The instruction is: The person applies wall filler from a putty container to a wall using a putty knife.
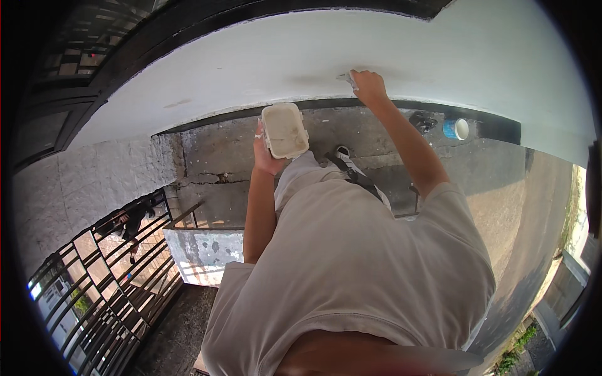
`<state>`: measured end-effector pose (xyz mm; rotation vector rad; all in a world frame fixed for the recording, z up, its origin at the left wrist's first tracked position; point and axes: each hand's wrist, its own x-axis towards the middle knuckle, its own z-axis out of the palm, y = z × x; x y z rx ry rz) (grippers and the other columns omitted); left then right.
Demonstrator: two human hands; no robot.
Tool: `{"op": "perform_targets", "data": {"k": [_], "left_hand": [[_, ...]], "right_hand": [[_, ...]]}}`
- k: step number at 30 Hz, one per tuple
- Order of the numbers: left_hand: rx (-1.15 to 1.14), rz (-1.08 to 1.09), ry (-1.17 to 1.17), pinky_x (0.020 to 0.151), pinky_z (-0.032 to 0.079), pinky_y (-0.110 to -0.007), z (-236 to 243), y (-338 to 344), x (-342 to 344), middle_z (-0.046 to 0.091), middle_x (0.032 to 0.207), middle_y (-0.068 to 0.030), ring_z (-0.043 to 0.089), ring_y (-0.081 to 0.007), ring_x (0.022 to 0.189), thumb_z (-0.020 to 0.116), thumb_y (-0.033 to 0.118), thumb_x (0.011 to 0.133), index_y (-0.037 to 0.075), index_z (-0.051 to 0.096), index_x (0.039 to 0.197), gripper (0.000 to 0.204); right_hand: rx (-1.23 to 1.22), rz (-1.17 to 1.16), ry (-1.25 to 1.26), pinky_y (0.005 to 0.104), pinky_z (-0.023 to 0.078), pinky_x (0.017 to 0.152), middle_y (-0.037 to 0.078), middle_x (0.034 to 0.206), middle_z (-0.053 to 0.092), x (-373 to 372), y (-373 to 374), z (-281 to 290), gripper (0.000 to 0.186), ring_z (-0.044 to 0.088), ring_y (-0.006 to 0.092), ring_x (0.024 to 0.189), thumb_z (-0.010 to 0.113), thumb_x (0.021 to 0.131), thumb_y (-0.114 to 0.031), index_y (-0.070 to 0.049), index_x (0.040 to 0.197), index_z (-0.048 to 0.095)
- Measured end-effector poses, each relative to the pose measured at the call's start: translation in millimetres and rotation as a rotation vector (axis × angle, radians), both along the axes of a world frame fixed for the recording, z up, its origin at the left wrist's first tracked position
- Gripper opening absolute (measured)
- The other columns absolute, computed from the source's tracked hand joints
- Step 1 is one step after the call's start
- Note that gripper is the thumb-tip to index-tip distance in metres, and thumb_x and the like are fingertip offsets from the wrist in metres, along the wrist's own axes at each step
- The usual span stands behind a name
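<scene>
My left hand [268, 154] grips a rectangular cream plastic tub [285, 130] from its left side and bottom, with its open top facing up. Inside lies a pale greyish layer, and a white smear marks my fingers. My right arm reaches out to the white wall [251, 66], where my right hand [370, 86] is closed on a small pale flat piece [347, 79]. That piece is at the wall's surface beside a greyish smudge; its exact kind is too small to tell. Another faint smudge shows farther left on the wall.
A blue-and-white round can [456, 129] lies on the concrete floor by the wall's dark base, next to a black plastic bag [424, 121]. A low ledge [207, 250] and a black metal gate [116, 276] stand at left. Beyond the gate is a person in dark clothing [128, 222].
</scene>
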<state>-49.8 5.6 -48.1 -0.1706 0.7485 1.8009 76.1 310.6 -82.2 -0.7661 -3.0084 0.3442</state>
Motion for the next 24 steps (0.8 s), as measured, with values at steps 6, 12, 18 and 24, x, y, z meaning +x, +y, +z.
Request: {"op": "perform_targets", "data": {"k": [6,12,18,24], "left_hand": [[0.005,-0.004,-0.044,0.101,0.049,-0.055,-5,-9,1,0.055,0.139,-0.0147,0.058,-0.0372,0.121,0.038,0.061,0.099,0.010,0.044,0.146,0.069],[0.003,-0.039,-0.050,0.101,0.048,-0.053,-10,-6,-1,0.055,0.139,-0.0135,0.058,-0.0351,0.122,0.039,0.059,0.099,0.012,0.044,0.146,0.067],[-0.020,-0.078,-0.029,0.102,0.048,-0.052,-7,-6,-1,0.055,0.139,-0.0122,0.058,-0.0339,0.122,0.039,0.060,0.099,0.012,0.046,0.145,0.066],[-0.051,-0.049,-0.027,0.102,0.049,-0.051,-16,-13,3,0.055,0.138,-0.0132,0.058,-0.0342,0.122,0.037,0.060,0.100,0.011,0.047,0.144,0.067]], "right_hand": [[-0.030,-0.011,0.033,0.0462,0.054,0.069,0.014,0.081,0.068,35,-18,21,0.022,0.068,0.0351,0.077,0.070,0.080,-0.015,-0.010,0.100,0.062],[0.015,0.037,-0.116,0.0467,0.054,0.068,0.014,0.083,0.068,16,-2,-25,0.020,0.068,0.0340,0.080,0.069,0.084,-0.019,-0.011,0.101,0.062],[0.031,0.005,0.019,0.0471,0.053,0.067,0.014,0.081,0.069,7,14,-30,0.021,0.068,0.0340,0.079,0.069,0.085,-0.020,-0.010,0.102,0.063],[-0.081,-0.005,0.076,0.0477,0.052,0.067,0.015,0.080,0.069,33,-7,3,0.020,0.067,0.0352,0.077,0.067,0.089,-0.025,-0.010,0.101,0.065]]}}
